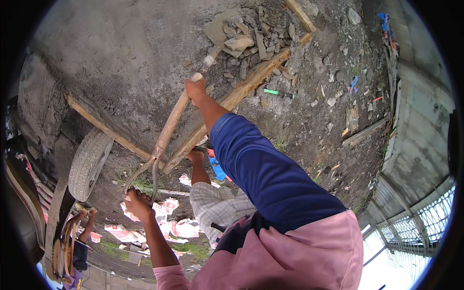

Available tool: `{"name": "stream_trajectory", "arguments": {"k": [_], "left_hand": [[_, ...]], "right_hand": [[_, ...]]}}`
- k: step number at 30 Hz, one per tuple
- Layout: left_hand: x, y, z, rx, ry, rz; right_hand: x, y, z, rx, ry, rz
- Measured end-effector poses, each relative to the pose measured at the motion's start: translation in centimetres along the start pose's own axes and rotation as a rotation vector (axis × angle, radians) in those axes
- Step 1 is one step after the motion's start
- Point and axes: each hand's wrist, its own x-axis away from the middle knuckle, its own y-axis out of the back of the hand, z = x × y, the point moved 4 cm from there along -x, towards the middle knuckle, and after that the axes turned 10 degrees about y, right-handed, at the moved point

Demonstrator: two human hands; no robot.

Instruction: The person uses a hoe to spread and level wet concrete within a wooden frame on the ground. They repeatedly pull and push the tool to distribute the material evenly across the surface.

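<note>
I hold a shovel (172, 120) with a wooden shaft, slanting from the lower left up toward the far middle. My left hand (139, 205) is closed around the grip at the end of its forked handle. Farther up, my right hand (195, 91) wraps around the shaft near the metal socket. The grey blade (217, 30) lies at the edge of a heap of broken stones (261, 41), some of which rest against or on it. A rough wooden beam (246, 88) runs beside the heap and under my right arm.
Another beam (108, 130) meets the first near the shovel's fork. A wheel with a tyre (88, 166) stands at left. Torn paper bags (166, 217) lie near my feet. A green-and-black tool (279, 93) lies on the dirt. Another person (79, 256) is at lower left; a wall (418, 130) rises at right.
</note>
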Motion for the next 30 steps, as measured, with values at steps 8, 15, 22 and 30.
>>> {"name": "stream_trajectory", "arguments": {"k": [8, 15, 22, 30], "left_hand": [[9.2, -7.0, -1.1, 0.08, -0.213, 0.353], [11.4, -6.5, 3.1, 0.04, -0.207, 0.679], [3.7, 19.2, -2.7, 0.058, -0.145, 0.021], [-0.2, 28.4, -12.1, -0.258, -0.12, -0.339]], "right_hand": [[5.0, 16.7, 13.6, -0.191, 0.35, -0.219], [15.8, 27.2, 17.4, -0.518, 0.378, -0.364], [18.6, -3.9, -5.7, -0.223, -0.048, 0.069], [22.2, -20.2, -19.2, -0.038, -0.474, 0.314]]}}
